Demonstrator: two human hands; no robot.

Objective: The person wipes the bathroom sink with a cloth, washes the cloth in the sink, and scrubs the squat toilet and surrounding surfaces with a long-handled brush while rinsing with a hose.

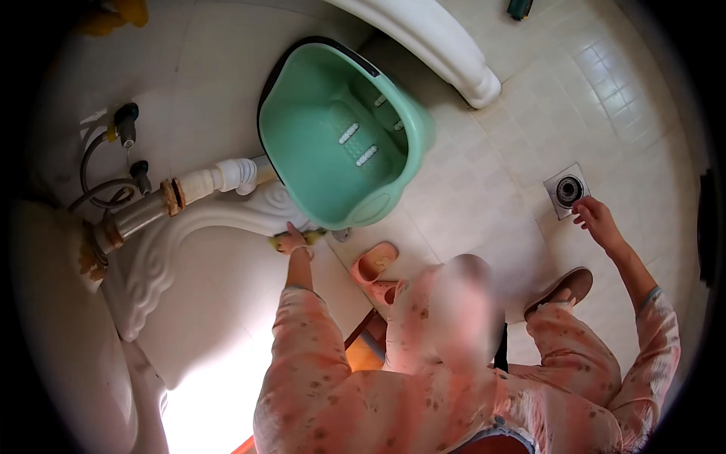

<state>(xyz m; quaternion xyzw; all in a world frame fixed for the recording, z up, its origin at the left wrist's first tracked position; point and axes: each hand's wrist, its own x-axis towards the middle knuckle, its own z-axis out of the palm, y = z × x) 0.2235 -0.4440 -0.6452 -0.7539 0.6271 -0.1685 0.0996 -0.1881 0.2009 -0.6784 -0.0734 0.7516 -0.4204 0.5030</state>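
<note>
My left hand (290, 240) is closed around a yellow-green sponge (312, 237) that shows on both sides of my fingers. It is by the scrolled white pedestal leg (268, 204), just below the rim of a green plastic foot tub (340, 144). The tub is tilted, with its hollow facing me and white roller strips inside. Off to the right, my right hand (597, 221) has its fingers bent together at the corner of a square metal floor drain (569, 191). Whether those fingers hold anything small is hidden.
A white drain pipe (204, 188) runs behind the leg, with valves and hoses (125, 151) on the wall. Pink clogs (376, 263) lie beside my knees. A curved white fixture (446, 49) stands beyond the tub. A dark green object (519, 9) lies at the far edge.
</note>
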